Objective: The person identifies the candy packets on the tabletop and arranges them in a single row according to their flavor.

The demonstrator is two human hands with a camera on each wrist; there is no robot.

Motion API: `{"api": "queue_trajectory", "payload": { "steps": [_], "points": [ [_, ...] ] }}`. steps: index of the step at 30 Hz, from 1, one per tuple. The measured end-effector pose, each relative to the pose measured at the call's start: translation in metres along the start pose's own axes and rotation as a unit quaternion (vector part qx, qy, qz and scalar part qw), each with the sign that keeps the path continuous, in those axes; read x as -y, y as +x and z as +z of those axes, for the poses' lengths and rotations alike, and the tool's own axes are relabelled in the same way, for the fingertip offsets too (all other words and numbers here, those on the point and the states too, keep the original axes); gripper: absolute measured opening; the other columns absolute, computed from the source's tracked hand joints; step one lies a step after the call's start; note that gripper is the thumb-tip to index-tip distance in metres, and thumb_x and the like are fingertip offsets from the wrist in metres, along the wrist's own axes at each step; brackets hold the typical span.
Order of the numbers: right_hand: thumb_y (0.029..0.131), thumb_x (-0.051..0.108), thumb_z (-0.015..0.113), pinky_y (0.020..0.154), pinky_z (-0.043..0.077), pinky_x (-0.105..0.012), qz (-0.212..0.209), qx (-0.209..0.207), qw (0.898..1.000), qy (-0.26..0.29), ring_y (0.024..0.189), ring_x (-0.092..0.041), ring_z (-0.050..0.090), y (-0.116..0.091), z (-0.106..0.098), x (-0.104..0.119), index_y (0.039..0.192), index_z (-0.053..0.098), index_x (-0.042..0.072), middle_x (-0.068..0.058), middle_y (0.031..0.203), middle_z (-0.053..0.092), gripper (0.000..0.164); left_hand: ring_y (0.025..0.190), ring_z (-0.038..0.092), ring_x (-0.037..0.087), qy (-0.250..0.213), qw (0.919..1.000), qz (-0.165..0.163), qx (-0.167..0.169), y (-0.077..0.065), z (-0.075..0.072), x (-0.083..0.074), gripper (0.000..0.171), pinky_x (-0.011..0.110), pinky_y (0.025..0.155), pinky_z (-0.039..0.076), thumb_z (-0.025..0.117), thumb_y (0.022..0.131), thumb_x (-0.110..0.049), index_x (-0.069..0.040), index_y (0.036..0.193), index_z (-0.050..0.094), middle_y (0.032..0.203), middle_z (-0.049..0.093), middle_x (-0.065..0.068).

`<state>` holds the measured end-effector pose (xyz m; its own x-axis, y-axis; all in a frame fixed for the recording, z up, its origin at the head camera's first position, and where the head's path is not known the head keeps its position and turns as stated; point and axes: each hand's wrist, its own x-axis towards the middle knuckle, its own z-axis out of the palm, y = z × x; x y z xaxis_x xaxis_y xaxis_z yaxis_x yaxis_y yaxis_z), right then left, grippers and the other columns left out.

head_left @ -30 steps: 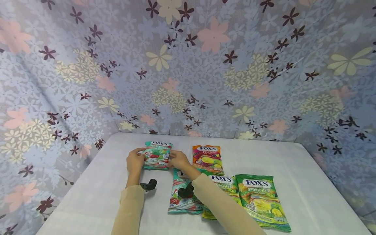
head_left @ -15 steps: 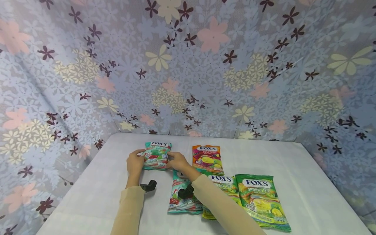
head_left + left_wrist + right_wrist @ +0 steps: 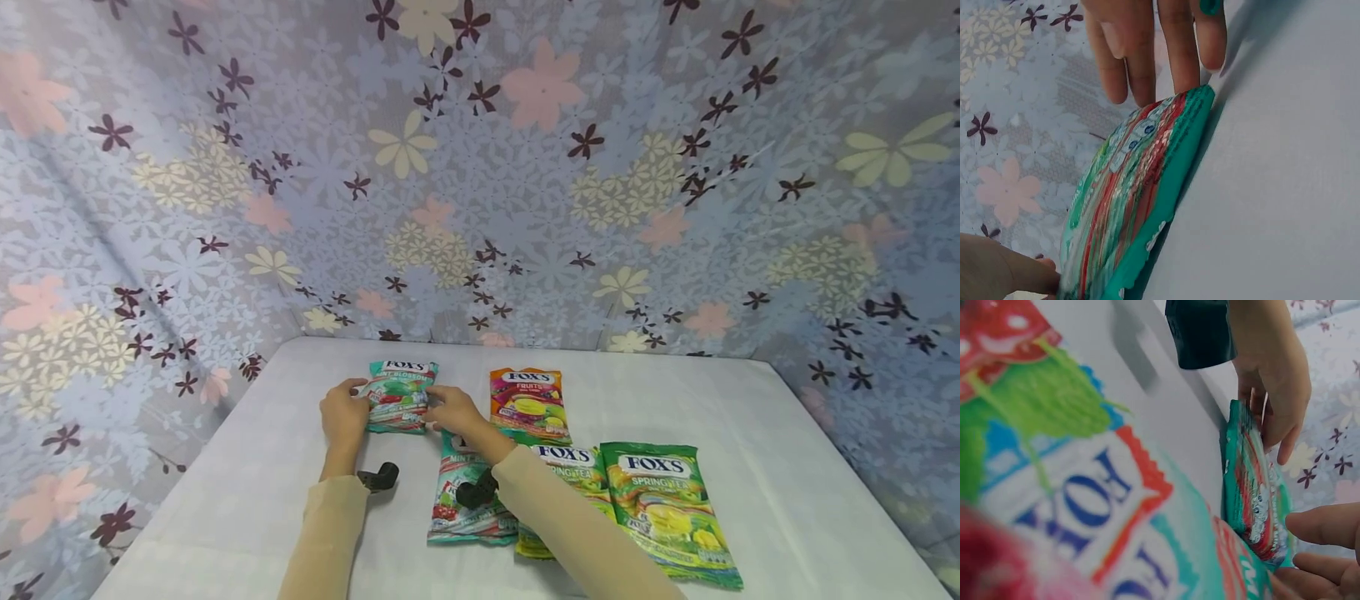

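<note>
A teal candy bag [image 3: 398, 398] labelled FOX'S with a mint design lies near the back left of the white table, between both hands. My left hand [image 3: 345, 417] touches its left edge. In the left wrist view the left fingers [image 3: 1180, 56] are straight, with tips at the bag's end. From the other side my right hand [image 3: 453, 410] reaches the bag's right edge, its fingertips against it. The right wrist view shows the right fingers [image 3: 1329, 526] extended beside the same bag [image 3: 1254, 494]. A second teal mint candy bag [image 3: 467, 492] lies below, partly hidden by the right forearm.
An orange-purple fruits candy bag [image 3: 529, 404] lies right of the hands. Two green spring tea bags, one partly covered by the right sleeve [image 3: 577, 525] and the other [image 3: 667, 508] farther right, lie nearer the front. Floral cloth [image 3: 480, 208] hangs behind the table [image 3: 780, 467].
My right hand has shifted slightly left, its fingers now farther over the teal bag's right edge. The bag and the left hand stay nearly in place; the head view has tilted a little.
</note>
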<state>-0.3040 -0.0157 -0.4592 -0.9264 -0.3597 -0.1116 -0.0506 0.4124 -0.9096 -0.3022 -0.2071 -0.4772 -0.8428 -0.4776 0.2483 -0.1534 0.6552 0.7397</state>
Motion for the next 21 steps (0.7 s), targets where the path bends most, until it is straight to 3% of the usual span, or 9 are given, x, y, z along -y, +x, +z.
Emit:
{"api": "queue_trajectory", "payload": {
  "steps": [6,9,14,17,21],
  "points": [
    [0.090,0.013,0.066,0.094,0.044,-0.049,-0.026,0.015,0.998,-0.049,0.125,-0.037,0.047,-0.009,-0.014,0.002,0.140,0.047,0.000,-0.020,0.138,0.050,0.055,0.107,0.045,0.047,0.023,0.9990,0.034,-0.018,-0.002,-0.004,-0.015,0.043,0.059,0.088,0.029,0.056,0.075,0.006,-0.004,0.114,0.070,0.116,0.059,0.028],
    [0.092,0.014,0.065,0.092,0.046,-0.049,-0.037,0.016,0.998,-0.044,0.121,-0.037,0.050,-0.017,-0.026,0.003,0.139,0.049,0.000,-0.021,0.133,0.053,0.051,0.105,0.049,0.048,0.026,0.9976,0.064,-0.006,-0.006,-0.011,-0.030,0.039,0.060,0.088,0.033,0.059,0.078,0.004,-0.004,0.114,0.070,0.115,0.061,0.027],
    [0.094,0.012,0.064,0.084,0.052,-0.042,-0.047,0.015,0.999,-0.001,0.105,-0.037,0.060,-0.035,-0.046,0.006,0.137,0.049,-0.002,-0.024,0.128,0.053,0.048,0.095,0.059,0.042,0.019,0.9939,0.092,0.059,-0.020,-0.015,-0.050,0.036,0.053,0.074,0.048,0.065,0.084,-0.003,0.001,0.120,0.065,0.110,0.062,0.027],
    [0.094,0.011,0.064,0.079,0.054,-0.040,-0.048,0.019,0.999,0.019,0.098,-0.037,0.063,-0.047,-0.055,0.007,0.135,0.050,-0.003,-0.025,0.124,0.054,0.046,0.091,0.060,0.037,0.009,0.9898,0.101,0.100,-0.032,-0.013,-0.055,0.038,0.047,0.070,0.050,0.067,0.085,-0.005,0.002,0.122,0.063,0.113,0.061,0.026],
    [0.093,0.014,0.066,0.072,0.055,-0.038,-0.050,0.016,0.998,-0.016,0.086,-0.030,0.064,-0.061,-0.064,0.004,0.135,0.051,-0.002,-0.021,0.117,0.057,0.047,0.082,0.061,0.032,-0.005,0.9808,0.125,0.150,-0.048,-0.009,-0.059,0.038,0.043,0.066,0.050,0.068,0.087,-0.008,0.002,0.124,0.062,0.111,0.063,0.023]
  ]
}}
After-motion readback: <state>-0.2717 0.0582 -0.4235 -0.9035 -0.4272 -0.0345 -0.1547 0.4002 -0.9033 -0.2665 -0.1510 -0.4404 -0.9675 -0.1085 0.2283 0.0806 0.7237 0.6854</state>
